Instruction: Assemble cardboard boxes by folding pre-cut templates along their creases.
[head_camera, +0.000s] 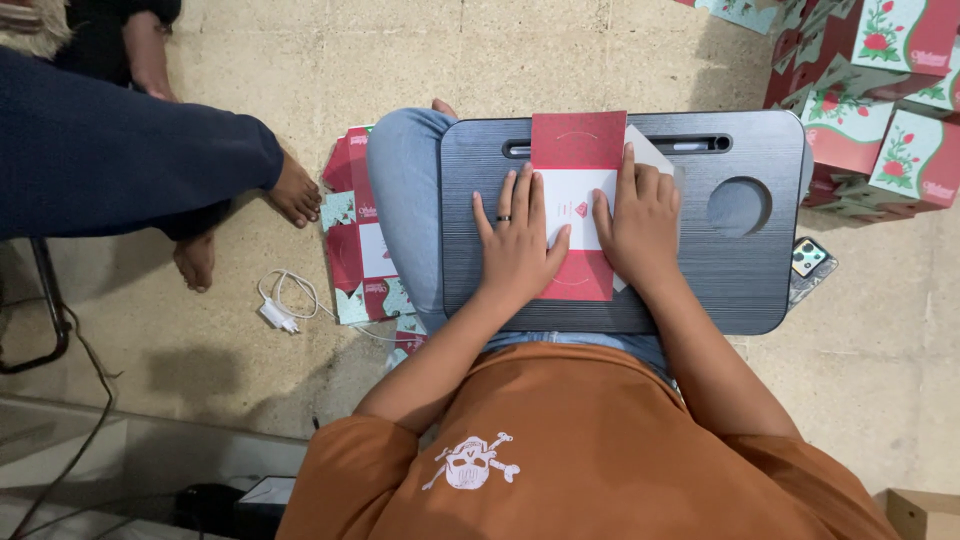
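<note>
Both hands, left hand (517, 243) and right hand (643, 220), press flat a red-and-white card (577, 150).

A flat carton blank (575, 205) lay on a lap tray (720, 270), the left hand (517, 245) and right hand (645, 225) pressed on it, a phone (808, 262) right of the tray, more blanks (355, 240) left.

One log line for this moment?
left hand: flat on red-white card blank | right hand: pressing same blank | surface: black lap desk | phone beside desk
</note>
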